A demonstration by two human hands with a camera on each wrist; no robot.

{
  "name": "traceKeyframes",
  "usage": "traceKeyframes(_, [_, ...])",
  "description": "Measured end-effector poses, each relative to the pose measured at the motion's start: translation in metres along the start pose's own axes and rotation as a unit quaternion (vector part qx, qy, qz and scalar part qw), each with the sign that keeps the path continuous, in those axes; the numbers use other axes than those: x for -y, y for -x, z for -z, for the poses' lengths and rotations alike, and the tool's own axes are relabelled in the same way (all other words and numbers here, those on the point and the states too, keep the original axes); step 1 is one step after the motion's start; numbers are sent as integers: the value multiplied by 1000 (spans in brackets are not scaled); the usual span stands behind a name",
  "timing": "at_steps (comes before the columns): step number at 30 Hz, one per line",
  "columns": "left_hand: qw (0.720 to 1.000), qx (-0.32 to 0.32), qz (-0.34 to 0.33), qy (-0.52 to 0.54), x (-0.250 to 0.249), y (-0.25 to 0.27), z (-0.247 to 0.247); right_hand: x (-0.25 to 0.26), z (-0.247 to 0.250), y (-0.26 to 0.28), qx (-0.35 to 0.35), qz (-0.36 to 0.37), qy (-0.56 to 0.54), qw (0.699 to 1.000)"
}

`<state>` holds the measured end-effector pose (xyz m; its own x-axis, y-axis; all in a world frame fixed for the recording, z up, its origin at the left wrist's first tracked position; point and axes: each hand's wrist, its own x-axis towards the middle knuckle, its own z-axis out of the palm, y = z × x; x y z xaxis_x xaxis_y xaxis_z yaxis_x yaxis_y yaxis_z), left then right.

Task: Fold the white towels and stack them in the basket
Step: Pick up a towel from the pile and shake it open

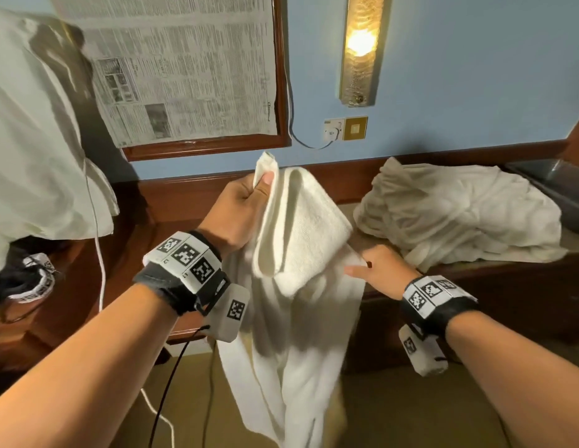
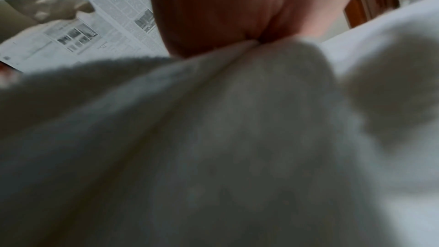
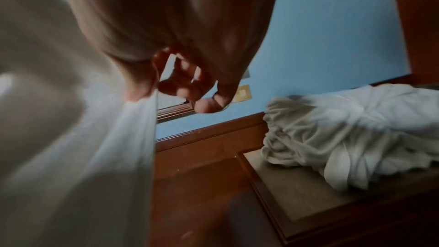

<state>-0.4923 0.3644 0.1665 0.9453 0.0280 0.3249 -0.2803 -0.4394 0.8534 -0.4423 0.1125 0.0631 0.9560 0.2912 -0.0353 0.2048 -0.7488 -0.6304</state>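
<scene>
Fingers of the left hand (image 1: 243, 205) are pinched on the top corner of the towel (image 1: 294, 286), thumb pressed over the doubled edge; in the left wrist view cloth is seen gathered into that same grip. On the right hand (image 1: 375, 270) the thumb is laid against the cloth while the fingers (image 3: 190, 89) are loosely curled and apart, closed on nothing that can be seen. The towel is held in the air in front of the tabletop (image 1: 372, 244), its long axis running from 12 o'clock down to 6 o'clock, its upper part doubled over. From the right hand the free side edge lies at 9 o'clock, just beside the thumb, so that hand is judged the nearer for the coming fold. A heap of unfolded towels (image 1: 459, 211) is left on the tabletop at 2 o'clock. No basket can be identified.
</scene>
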Motion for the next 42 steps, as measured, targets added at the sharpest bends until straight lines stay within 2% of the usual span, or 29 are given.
traceKeyframes(4, [998,43,50,-6,23,18,20,13,-2,1,-97,22,-106,989])
traceKeyframes(6, [996,60,68,2,29,27,25,43,3,-2,-120,81,-133,980])
traceKeyframes(8, [994,67,77,28,28,32,27,79,7,-2,-106,166,-119,973])
traceKeyframes(10, [993,53,76,71,24,33,27,115,7,-1,-96,215,-87,968])
traceKeyframes(14, [988,50,65,134,17,28,27,144,16,-8,-141,236,-86,958])
traceKeyframes(17, [993,45,45,98,17,20,33,134,21,-6,-114,233,-69,963])
traceKeyframes(19, [996,17,39,81,17,14,37,117,15,2,-71,223,-84,969])
traceKeyframes(21, [998,-11,38,57,15,7,37,91,6,7,-24,186,-40,981])
traceKeyframes(24, [999,-23,30,27,11,1,34,37,0,7,22,79,55,995])
traceKeyframes(26, [999,-26,29,18,10,-2,31,4,3,5,9,30,68,997])
traceKeyframes(29, [999,-25,35,13,16,-6,30,-35,10,5,-14,-18,13,1000])
traceKeyframes(34, [998,-35,45,12,31,-5,27,-66,28,-5,-43,-69,26,996])
traceKeyframes(36, [999,-26,38,1,28,-3,30,-53,39,-11,-108,-42,27,993])
traceKeyframes(38, [999,15,22,-19,26,-2,42,-21,52,-17,-185,49,-17,981])
traceKeyframes(42, [992,109,-41,-39,11,1,80,67,81,-25,-272,180,-149,933])
